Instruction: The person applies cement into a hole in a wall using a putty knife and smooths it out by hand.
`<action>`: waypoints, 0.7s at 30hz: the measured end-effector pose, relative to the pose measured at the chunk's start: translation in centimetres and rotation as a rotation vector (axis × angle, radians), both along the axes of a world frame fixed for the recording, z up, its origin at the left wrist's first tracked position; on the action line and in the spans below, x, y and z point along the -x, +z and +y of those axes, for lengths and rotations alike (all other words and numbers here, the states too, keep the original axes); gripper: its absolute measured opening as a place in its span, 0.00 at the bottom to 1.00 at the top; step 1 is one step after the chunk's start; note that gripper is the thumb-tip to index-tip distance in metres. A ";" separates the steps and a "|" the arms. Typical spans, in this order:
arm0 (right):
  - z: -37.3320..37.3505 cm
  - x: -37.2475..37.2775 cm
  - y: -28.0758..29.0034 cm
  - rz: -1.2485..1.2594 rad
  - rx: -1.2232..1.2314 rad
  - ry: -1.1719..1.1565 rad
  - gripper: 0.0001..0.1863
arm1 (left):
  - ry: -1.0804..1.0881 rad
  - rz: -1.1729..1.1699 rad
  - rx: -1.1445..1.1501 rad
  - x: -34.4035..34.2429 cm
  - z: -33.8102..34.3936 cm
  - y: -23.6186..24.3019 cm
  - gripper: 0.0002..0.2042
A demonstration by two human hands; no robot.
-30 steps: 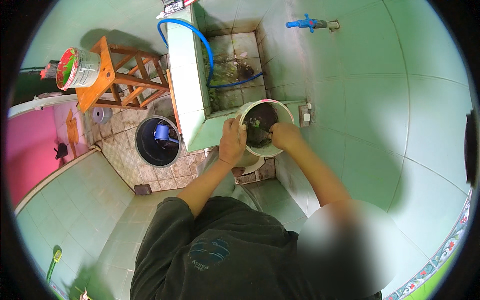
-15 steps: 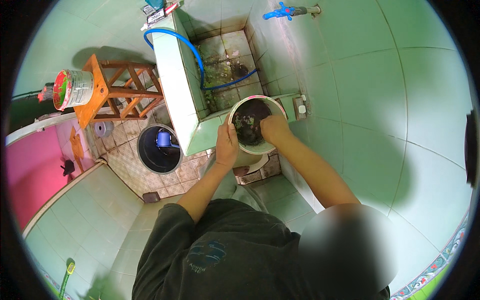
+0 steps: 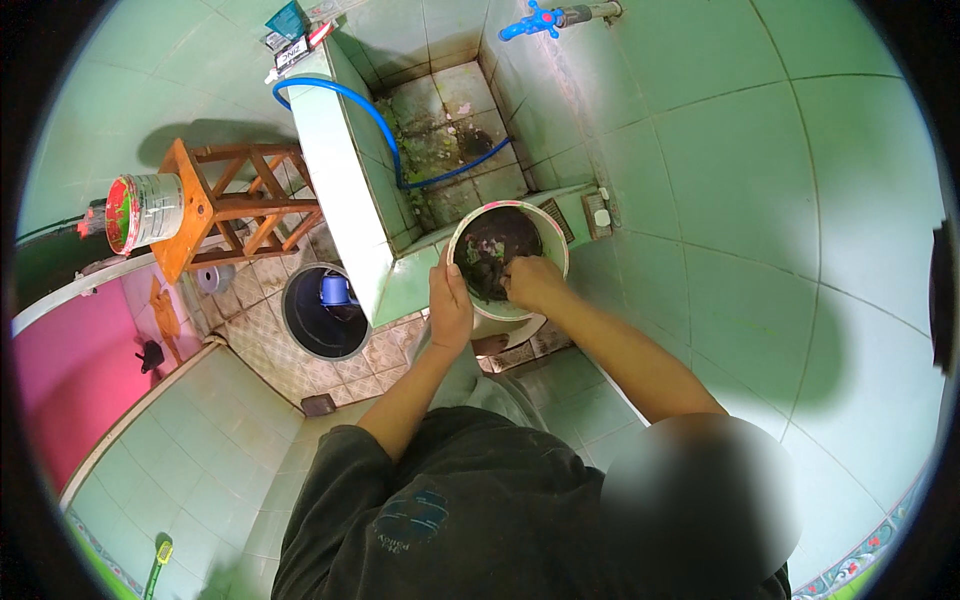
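Observation:
A white bucket (image 3: 556, 262) with a pink-stained rim is in front of me, with dark murky stuff and pale and green flecks inside. My left hand (image 3: 450, 305) grips its left side, the thumb up at the rim. Reaching over the near right rim, my right hand (image 3: 535, 284) is down in the bucket with its fingers curled at the dark contents. Whatever those fingers may hold is hidden.
Behind the bucket lies a dirty tiled basin (image 3: 420, 100) with a blue hose (image 3: 398, 150) over its wall. A blue tap (image 3: 540, 20) juts from the wall. Left are a dark tub (image 3: 300, 335) with a blue dipper (image 3: 336, 290), and a wooden stool (image 3: 200, 210) bearing a paint-stained pail (image 3: 158, 212).
My right hand has shifted left and nearer to me within the bucket, showing more of its right inner wall. The view has moved slightly; my left hand keeps its hold.

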State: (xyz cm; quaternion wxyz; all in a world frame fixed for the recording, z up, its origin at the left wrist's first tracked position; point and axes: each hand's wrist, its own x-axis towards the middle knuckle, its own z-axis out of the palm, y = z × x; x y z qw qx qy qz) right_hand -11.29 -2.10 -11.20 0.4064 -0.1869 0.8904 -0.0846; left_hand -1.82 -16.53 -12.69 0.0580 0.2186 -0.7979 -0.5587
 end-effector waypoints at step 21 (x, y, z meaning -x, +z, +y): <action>-4.7 -3.9 -5.2 -0.153 0.410 -1.083 0.13 | 0.012 -0.040 -0.044 0.2 0.2 0.9 0.24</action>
